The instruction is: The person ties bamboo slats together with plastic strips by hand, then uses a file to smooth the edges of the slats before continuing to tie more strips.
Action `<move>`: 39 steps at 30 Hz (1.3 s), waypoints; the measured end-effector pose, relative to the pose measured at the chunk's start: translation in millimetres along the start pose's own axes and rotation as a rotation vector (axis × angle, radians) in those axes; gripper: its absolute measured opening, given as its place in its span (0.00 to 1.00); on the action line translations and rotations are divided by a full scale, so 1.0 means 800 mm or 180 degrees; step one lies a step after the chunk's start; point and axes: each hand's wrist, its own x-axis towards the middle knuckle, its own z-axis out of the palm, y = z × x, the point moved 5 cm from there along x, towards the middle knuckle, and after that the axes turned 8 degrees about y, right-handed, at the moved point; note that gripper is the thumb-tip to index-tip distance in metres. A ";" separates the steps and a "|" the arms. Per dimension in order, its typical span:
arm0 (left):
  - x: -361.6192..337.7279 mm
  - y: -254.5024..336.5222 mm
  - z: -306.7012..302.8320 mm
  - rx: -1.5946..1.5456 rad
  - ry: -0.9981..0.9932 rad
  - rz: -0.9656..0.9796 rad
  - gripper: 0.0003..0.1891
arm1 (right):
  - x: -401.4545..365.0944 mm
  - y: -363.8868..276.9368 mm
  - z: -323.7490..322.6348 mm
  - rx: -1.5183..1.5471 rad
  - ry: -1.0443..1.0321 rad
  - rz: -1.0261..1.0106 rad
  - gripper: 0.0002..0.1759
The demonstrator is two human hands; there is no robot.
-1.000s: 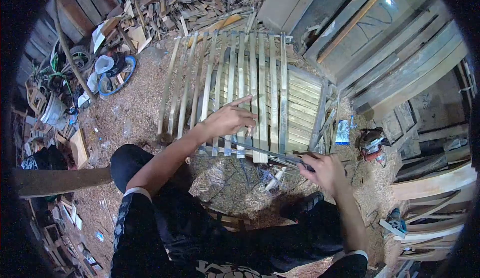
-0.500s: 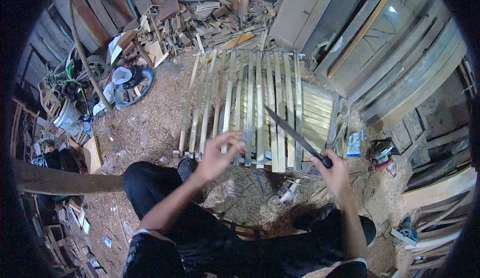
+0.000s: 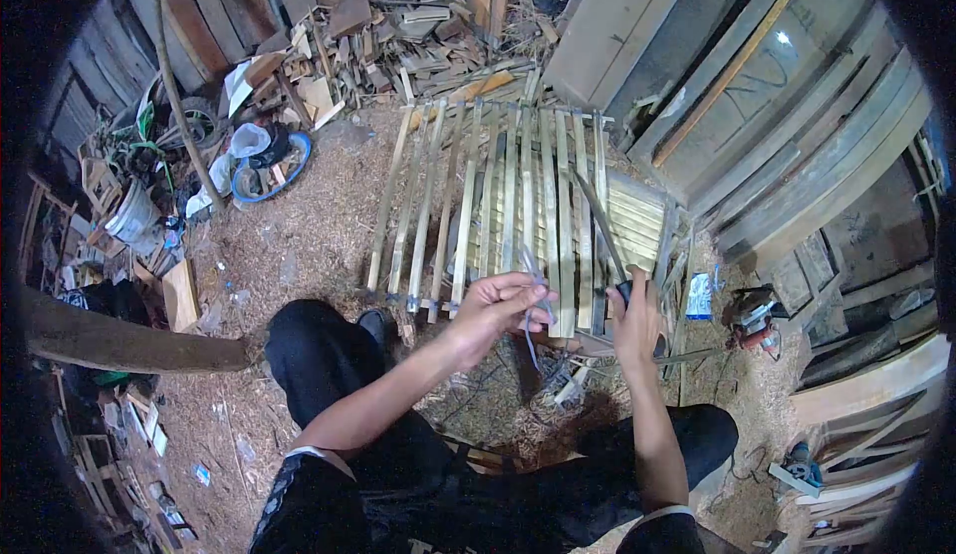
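My left hand (image 3: 498, 317) pinches a thin pale strip (image 3: 533, 340) that curls above and below the fingers. To its right, my right hand (image 3: 635, 325) is wrapped round the dark handle of a long knife (image 3: 597, 211), its blade pointing up and away over the slats. Beneath and beyond both hands lies a frame of parallel wooden slats (image 3: 465, 201), joined by crosspieces at its far and near ends. A second slatted panel (image 3: 637, 218) shows under its right side.
Scrap wood (image 3: 398, 56) is heaped at the back. A blue basin (image 3: 261, 194) and white bucket (image 3: 134, 214) stand left. A wooden beam (image 3: 139, 340) juts toward my knee. Boards (image 3: 827, 156) lean at right, near a red tool (image 3: 762, 338).
My left hand has moved right, and the pale strip now shows clearly in its fingers. My right hand has shifted left with the knife, whose blade has turned more upright.
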 end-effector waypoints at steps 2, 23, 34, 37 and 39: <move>0.004 -0.007 0.003 0.0008 0.0055 -0.0120 0.11 | 0.000 0.003 0.006 -0.0035 -0.0222 0.0150 0.28; -0.019 -0.042 0.003 0.1871 -0.0780 -0.0050 0.14 | -0.035 -0.066 -0.013 0.2642 -0.1650 -0.0816 0.09; -0.024 -0.003 -0.027 0.3533 -0.0435 0.0223 0.18 | -0.045 -0.058 -0.027 0.1686 -0.2659 -0.0478 0.13; -0.024 0.012 -0.023 0.4559 0.0082 0.2039 0.18 | -0.039 -0.065 -0.015 0.1399 -0.1919 -0.1399 0.17; -0.017 -0.007 -0.026 0.4668 0.0156 0.2164 0.19 | -0.033 -0.078 -0.017 0.1236 -0.1448 -0.1421 0.13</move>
